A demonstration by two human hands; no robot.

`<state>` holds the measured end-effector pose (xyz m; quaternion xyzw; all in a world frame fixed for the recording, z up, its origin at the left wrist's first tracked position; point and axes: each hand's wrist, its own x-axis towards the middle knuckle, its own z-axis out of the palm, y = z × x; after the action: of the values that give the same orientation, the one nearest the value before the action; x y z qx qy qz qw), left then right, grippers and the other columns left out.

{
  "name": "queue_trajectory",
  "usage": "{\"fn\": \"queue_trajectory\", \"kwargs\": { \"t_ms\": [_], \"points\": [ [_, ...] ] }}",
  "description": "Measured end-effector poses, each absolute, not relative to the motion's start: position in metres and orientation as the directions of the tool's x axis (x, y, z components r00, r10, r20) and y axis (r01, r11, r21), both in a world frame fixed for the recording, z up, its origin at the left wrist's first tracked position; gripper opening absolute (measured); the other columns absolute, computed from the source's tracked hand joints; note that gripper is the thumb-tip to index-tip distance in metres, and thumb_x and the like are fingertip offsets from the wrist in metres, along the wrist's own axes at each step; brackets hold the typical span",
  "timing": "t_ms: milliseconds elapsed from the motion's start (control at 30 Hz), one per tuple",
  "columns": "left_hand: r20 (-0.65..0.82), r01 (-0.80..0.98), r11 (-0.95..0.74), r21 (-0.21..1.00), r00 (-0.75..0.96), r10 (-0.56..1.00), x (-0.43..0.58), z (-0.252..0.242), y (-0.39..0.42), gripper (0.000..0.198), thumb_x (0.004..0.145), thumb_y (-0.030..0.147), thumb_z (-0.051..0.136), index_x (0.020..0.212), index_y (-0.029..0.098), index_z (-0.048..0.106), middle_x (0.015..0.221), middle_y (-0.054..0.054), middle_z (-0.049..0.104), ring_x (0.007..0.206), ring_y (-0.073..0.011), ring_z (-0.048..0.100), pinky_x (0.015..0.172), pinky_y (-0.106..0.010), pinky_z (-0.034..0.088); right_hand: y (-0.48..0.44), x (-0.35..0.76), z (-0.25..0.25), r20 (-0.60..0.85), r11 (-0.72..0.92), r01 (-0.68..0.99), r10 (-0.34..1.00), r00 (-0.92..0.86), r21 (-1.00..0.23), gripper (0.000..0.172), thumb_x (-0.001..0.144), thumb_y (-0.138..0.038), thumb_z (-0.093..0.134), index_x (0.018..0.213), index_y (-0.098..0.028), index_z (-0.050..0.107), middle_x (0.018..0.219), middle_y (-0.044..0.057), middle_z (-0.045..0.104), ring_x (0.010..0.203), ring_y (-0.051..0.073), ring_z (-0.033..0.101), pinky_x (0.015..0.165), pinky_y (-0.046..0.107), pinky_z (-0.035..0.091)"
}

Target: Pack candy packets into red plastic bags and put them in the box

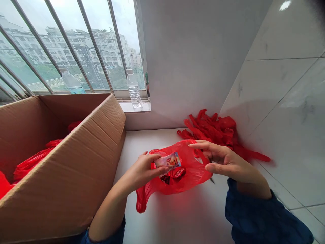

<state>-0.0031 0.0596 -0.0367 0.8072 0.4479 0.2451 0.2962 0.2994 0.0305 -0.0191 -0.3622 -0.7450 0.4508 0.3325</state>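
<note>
A thin red plastic bag (195, 178) is spread open above the white surface, its mouth facing me. In my left hand (143, 171) a small colourful snack packet (171, 161) is pinched between thumb and fingers, over the bag's opening. Inside the bag are a red wrapped snack (178, 173) and a dark wrapped piece (165, 179), partly hidden. On the right, my right hand (223, 157) holds the bag at its rim and handle, with the index finger stretched over the edge and the thumb apart below. Some of its fingers are hidden.
A large open cardboard box (76, 176) stands at left with red plastic bags (38, 159) inside. Crumpled red bags (218, 130) lie against the wall at the back right. A clear bottle (133, 89) stands on the windowsill; another bottle (71, 81) is behind the box.
</note>
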Motion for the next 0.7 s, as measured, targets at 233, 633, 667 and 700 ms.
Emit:
{"fn": "queue_trajectory", "kwargs": {
  "t_ms": [233, 633, 667, 700],
  "points": [
    [0.042, 0.645, -0.405, 0.648, 0.501, 0.864, 0.000, -0.026, 0.046, 0.032, 0.092, 0.052, 0.057, 0.083, 0.022, 0.063, 0.079, 0.006, 0.064, 0.084, -0.0159, 0.061, 0.123, -0.052, 0.007, 0.031, 0.288, -0.018, 0.318, 0.432, 0.402, 0.892, -0.321, -0.807, 0.049, 0.090, -0.048, 0.067, 0.138, -0.035, 0.060, 0.143, 0.007, 0.053, 0.139, 0.031, 0.041, 0.095, 0.038, 0.051],
    [0.518, 0.519, -0.659, 0.545, 0.410, 0.751, 0.010, -0.028, 0.046, 0.027, 0.081, 0.002, 0.055, 0.081, 0.025, 0.070, 0.096, 0.001, 0.064, 0.092, -0.0153, 0.061, 0.115, -0.048, 0.029, 0.039, 0.273, -0.026, 0.328, 0.427, 0.411, 0.899, -0.290, -0.806, 0.033, 0.094, -0.049, 0.062, 0.120, -0.030, 0.070, 0.132, 0.006, 0.058, 0.133, 0.028, 0.046, 0.106, 0.040, 0.040],
    [0.527, 0.476, -0.654, 0.588, 0.387, 0.757, 0.014, -0.030, 0.046, 0.029, 0.079, 0.000, 0.054, 0.080, 0.024, 0.070, 0.099, 0.000, 0.062, 0.094, -0.0158, 0.061, 0.108, -0.042, 0.039, 0.039, 0.270, -0.025, 0.311, 0.424, 0.406, 0.897, -0.314, -0.810, 0.031, 0.095, -0.049, 0.061, 0.115, -0.029, 0.072, 0.127, 0.006, 0.060, 0.127, 0.027, 0.051, 0.104, 0.039, 0.041],
    [0.518, 0.429, -0.637, 0.641, 0.370, 0.771, 0.018, -0.032, 0.046, 0.030, 0.078, -0.001, 0.054, 0.078, 0.024, 0.070, 0.102, -0.002, 0.060, 0.096, -0.0164, 0.060, 0.099, -0.036, 0.045, 0.039, 0.266, -0.025, 0.295, 0.421, 0.401, 0.893, -0.338, -0.814, 0.030, 0.096, -0.050, 0.059, 0.111, -0.028, 0.073, 0.123, 0.006, 0.061, 0.120, 0.025, 0.055, 0.100, 0.037, 0.042]
  ]
}}
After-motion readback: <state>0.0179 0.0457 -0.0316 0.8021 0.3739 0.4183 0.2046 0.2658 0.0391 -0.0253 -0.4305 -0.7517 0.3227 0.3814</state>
